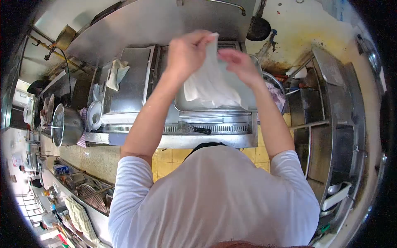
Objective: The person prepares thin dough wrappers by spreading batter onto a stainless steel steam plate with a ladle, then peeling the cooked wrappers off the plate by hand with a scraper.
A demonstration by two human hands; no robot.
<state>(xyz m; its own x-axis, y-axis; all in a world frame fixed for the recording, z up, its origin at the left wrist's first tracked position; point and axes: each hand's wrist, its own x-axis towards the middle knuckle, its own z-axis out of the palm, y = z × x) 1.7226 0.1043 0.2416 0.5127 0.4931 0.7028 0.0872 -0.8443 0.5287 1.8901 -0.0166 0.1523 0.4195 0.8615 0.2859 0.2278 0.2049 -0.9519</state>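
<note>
My left hand [188,53] is raised over the griddle-like steel counter, its fingers closed on the top end of a limp white sheet [213,84]. The sheet hangs down in loose folds, and its lower edge spreads over a shallow metal tray [180,103]. Just right of the sheet's upper part is my right hand [240,66], somewhat blurred, with fingers apart and fingertips close to the sheet's edge. Below the tray, a scraper with a black handle [202,130] lies on the slotted front ledge [231,128].
Left of the tray, a crumpled whitish cloth [117,75] lies on a flat steel lid [126,89]. A large steel pot [66,124] stands farther left. On the right are a bowl [276,89] with pinkish contents and a steel rack [322,136]. A dark pan [259,29] hangs behind.
</note>
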